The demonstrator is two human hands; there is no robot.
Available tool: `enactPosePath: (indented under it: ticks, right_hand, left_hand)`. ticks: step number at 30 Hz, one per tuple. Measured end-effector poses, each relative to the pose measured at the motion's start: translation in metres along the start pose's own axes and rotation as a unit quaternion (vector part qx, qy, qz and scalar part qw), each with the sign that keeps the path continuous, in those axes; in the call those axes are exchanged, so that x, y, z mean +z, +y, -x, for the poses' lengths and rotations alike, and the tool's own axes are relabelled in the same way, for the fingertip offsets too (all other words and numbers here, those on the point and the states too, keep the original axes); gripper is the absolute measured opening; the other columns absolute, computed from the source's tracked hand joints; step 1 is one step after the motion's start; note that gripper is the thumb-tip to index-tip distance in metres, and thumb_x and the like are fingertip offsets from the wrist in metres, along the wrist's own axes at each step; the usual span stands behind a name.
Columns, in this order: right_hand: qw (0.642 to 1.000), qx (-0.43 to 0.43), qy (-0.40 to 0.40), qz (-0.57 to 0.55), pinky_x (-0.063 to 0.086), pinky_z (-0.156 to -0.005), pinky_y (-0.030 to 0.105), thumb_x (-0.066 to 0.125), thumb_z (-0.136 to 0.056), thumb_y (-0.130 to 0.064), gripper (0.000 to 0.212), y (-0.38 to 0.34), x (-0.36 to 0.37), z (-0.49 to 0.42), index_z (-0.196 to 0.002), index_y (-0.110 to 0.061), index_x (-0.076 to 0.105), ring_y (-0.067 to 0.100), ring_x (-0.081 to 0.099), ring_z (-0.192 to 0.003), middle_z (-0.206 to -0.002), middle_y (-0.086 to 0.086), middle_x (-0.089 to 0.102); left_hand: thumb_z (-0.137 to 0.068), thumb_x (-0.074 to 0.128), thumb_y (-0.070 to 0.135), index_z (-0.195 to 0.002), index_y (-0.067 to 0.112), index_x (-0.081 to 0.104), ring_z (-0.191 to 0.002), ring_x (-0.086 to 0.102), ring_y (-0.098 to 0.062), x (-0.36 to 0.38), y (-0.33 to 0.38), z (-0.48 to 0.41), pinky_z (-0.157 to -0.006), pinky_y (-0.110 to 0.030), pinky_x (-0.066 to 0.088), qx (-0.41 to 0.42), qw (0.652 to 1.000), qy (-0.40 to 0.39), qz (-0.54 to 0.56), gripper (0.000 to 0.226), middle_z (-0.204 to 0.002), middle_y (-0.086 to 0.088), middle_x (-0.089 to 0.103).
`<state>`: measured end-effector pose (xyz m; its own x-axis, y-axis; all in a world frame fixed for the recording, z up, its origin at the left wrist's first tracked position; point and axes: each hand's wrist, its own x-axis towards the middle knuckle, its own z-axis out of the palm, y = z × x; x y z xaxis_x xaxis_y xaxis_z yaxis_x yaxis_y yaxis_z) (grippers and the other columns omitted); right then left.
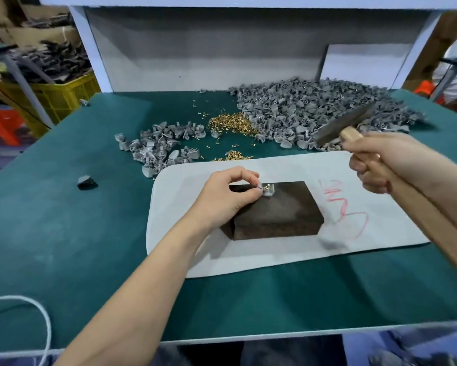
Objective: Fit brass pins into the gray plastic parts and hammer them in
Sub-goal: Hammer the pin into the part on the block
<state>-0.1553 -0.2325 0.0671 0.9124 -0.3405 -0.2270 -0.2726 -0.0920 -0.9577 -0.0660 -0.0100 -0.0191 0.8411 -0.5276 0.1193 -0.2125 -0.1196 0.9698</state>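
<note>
A table (63,233) covered in green is taking up most of the view, and a white mat (274,254) with red scribbles is lying on its near half. At the back right of the table a big heap of gray parts (314,109) is spreading out, while a smaller heap (158,146) of the same parts is sitting to the left of it, just beyond the mat's far left corner. A dark block (274,215) is standing in the middle of the mat. The right hand (375,165) is gripping the wooden handle of a hammer (343,125), fingers curled round it, and is holding it up in the air to the right of the block; the metal head is blurring in front of the big heap. The left hand (227,196) is reaching over the block's left side, its thumb and forefinger pinching a gray part (270,192) that is resting on the block's top near the far left corner. A pile of brass pins (232,122) is glinting between the two heaps, with a smaller scatter of them lying at the mat's far edge. A single brass pin (267,185) is sticking up out of the pinched part, its round head showing on top.
</note>
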Motion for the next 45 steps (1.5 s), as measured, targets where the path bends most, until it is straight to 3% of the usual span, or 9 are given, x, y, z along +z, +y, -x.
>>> enactPosePath:
  ticks: [5, 9, 16, 23, 28, 34, 38, 41, 45]
  right_hand:
    - [0.989, -0.035, -0.121, 0.074, 0.029, -0.031, 0.013, 0.047, -0.091, -0.012, 0.031, -0.033, 0.036, 0.038, -0.062, -0.006, 0.038, 0.011, 0.029, -0.022, -0.038, 0.001, 0.039]
    - [0.966, -0.069, -0.042, 0.246, 0.031, -0.030, 0.018, 0.040, -0.099, -0.026, 0.028, -0.019, 0.061, 0.038, -0.081, -0.006, 0.045, 0.014, 0.031, -0.023, -0.041, 0.001, 0.039]
    - [0.893, -0.099, -0.024, 0.439, 0.037, -0.030, 0.023, 0.043, -0.097, -0.026, 0.024, -0.009, 0.069, 0.040, -0.078, -0.012, 0.041, 0.020, 0.044, -0.022, -0.049, 0.011, 0.051]
    - [0.861, -0.107, 0.001, 0.497, 0.033, -0.026, 0.020, 0.038, -0.100, -0.029, 0.028, -0.012, 0.079, 0.033, -0.075, -0.016, 0.034, 0.015, 0.044, -0.027, -0.070, 0.011, 0.051]
    - [0.879, -0.093, 0.012, 0.467, 0.034, -0.027, 0.021, 0.038, -0.099, -0.029, 0.028, -0.013, 0.078, 0.034, -0.076, -0.014, 0.035, 0.016, 0.039, -0.019, -0.054, 0.011, 0.046]
    - [0.884, -0.075, -0.007, 0.461, 0.032, -0.026, 0.019, 0.033, -0.100, -0.028, 0.028, -0.005, 0.085, 0.033, -0.076, -0.013, 0.034, 0.014, 0.038, -0.018, -0.055, 0.012, 0.046]
    - [0.883, -0.079, -0.011, 0.462, 0.032, -0.026, 0.019, 0.034, -0.100, -0.027, 0.027, -0.004, 0.085, 0.030, -0.077, -0.012, 0.035, 0.014, 0.038, -0.018, -0.054, 0.012, 0.047]
    - [0.893, -0.084, -0.008, 0.443, 0.034, -0.028, 0.022, 0.035, -0.100, -0.028, 0.029, -0.010, 0.081, 0.030, -0.077, -0.012, 0.036, 0.016, 0.039, -0.019, -0.036, 0.005, 0.046]
    - [0.908, -0.117, 0.045, 0.400, 0.038, -0.032, 0.026, 0.037, -0.100, -0.030, 0.031, -0.016, 0.077, 0.034, -0.073, -0.014, 0.037, 0.023, 0.047, -0.032, -0.059, 0.013, 0.049]
  left_hand:
    - [-0.081, 0.067, -0.004, -0.074, 0.016, 0.065, -0.092, 0.062, 0.001, 0.002, 0.002, 0.000, -0.083, -0.011, 0.045, -0.008, 1.000, -0.012, 0.018, 0.021, -0.103, 0.006, 0.065]
    - [-0.081, 0.066, -0.005, -0.072, 0.016, 0.063, -0.090, 0.061, -0.001, 0.002, 0.003, 0.001, -0.083, -0.013, 0.046, -0.006, 1.000, -0.008, 0.010, 0.024, -0.105, 0.000, 0.064]
    - [-0.083, 0.065, -0.005, -0.071, 0.013, 0.059, -0.079, 0.061, 0.005, 0.005, 0.001, 0.001, -0.074, -0.008, 0.047, -0.009, 1.000, -0.006, 0.028, 0.022, -0.102, -0.001, 0.065]
    - [-0.086, 0.063, 0.000, -0.074, 0.013, 0.057, -0.094, 0.061, -0.011, 0.005, 0.006, 0.004, -0.082, -0.016, 0.047, -0.036, 0.999, -0.027, 0.024, 0.019, -0.117, -0.006, 0.063]
    - [-0.086, 0.064, 0.000, -0.073, 0.014, 0.057, -0.097, 0.060, -0.011, 0.007, 0.011, 0.006, -0.089, -0.024, 0.048, -0.046, 0.998, -0.011, 0.029, 0.020, -0.119, -0.005, 0.063]
    - [-0.086, 0.061, -0.003, -0.073, 0.011, 0.057, -0.102, 0.062, -0.021, 0.010, 0.009, 0.006, -0.094, -0.034, 0.048, -0.053, 0.998, 0.012, 0.027, 0.019, -0.118, -0.010, 0.063]
    - [-0.085, 0.061, -0.003, -0.077, 0.006, 0.060, -0.096, 0.062, -0.018, 0.012, 0.009, 0.006, -0.091, -0.031, 0.048, -0.048, 0.998, 0.026, 0.023, 0.012, -0.114, -0.010, 0.065]
    - [-0.085, 0.063, -0.001, -0.078, 0.004, 0.061, -0.089, 0.061, -0.011, 0.013, 0.008, 0.007, -0.084, -0.024, 0.048, -0.048, 0.998, 0.036, 0.028, 0.009, -0.110, -0.005, 0.065]
    - [-0.085, 0.062, 0.000, -0.075, 0.007, 0.059, -0.089, 0.060, -0.007, 0.013, 0.007, 0.006, -0.081, -0.021, 0.048, -0.048, 0.998, 0.039, 0.016, 0.013, -0.109, -0.001, 0.065]
